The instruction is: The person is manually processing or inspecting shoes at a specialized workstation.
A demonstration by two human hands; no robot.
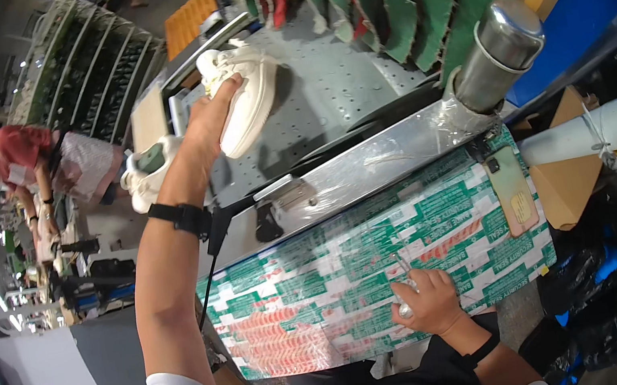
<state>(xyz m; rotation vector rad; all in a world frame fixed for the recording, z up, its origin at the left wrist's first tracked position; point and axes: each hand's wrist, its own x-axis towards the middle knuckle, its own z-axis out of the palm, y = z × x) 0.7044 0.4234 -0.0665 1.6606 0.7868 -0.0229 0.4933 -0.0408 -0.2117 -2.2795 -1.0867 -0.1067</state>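
My left hand (213,117) reaches far forward and is closed around a cream-white sneaker (253,94), its sole facing right, above the perforated grey metal surface (337,73). A second white sneaker (146,185) rests to the left of my forearm, which hides part of it. My right hand (432,304) is closed over the board nearest me. Gripped in it is a thin metal tool with a silvery handle (405,311); its slim tip points away from me, and its exact kind is too small to tell. The board (338,269) is covered in green-and-white printed tape.
Green strip curtains (408,4) hang over the far side of the metal surface. A steel flask (499,38) stands at the right end of the metal rail (371,174). A phone (512,191) lies on the board. Another person (35,165) works at far left.
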